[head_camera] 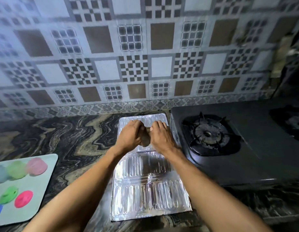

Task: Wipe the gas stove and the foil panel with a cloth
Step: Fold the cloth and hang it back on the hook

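Note:
A silver ribbed foil panel (150, 195) lies flat on the marble counter, just left of the black gas stove (256, 144). Over the panel's far end, my left hand (130, 134) and my right hand (162, 136) are pressed together around a small brownish cloth (145, 139). The cloth shows only between the two hands; most of it is hidden by the fingers. The stove's left burner (208, 133) sits under a black pan support, to the right of my right hand.
A pale tray (45, 180) with several coloured round objects lies at the counter's left front. The patterned tile wall (145, 56) rises behind the counter. A second burner (292, 123) shows dimly at the stove's far right.

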